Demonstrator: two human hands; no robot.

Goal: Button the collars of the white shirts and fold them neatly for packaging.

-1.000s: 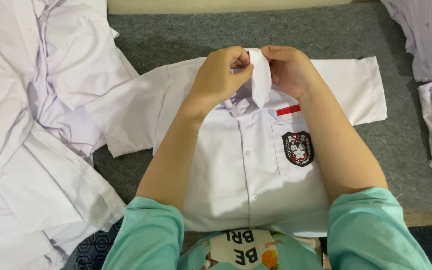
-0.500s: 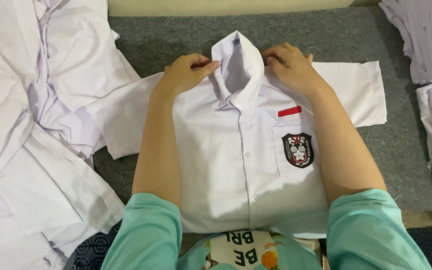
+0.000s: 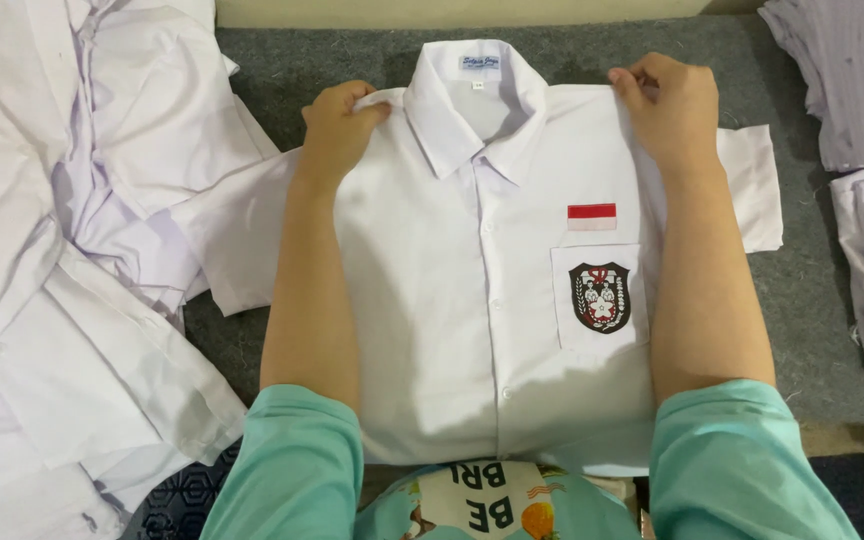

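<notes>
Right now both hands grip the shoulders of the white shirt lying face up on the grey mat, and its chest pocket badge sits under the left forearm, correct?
Not quite. The head view shows the badge beside the right forearm, not under the left. The rest holds: left hand and right hand grip the shoulders of the shirt, face up on the mat.

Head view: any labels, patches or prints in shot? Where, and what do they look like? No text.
Neck label: inside the white shirt collar, top centre; small pale rectangle with blue lettering.
Flag patch: just above the chest pocket; small rectangle, red over white.
Crest badge: on the chest pocket; dark shield with red and white figures.
Printed garment: bottom centre, between the teal sleeves; pale panel with dark letters and an orange shape.
</notes>
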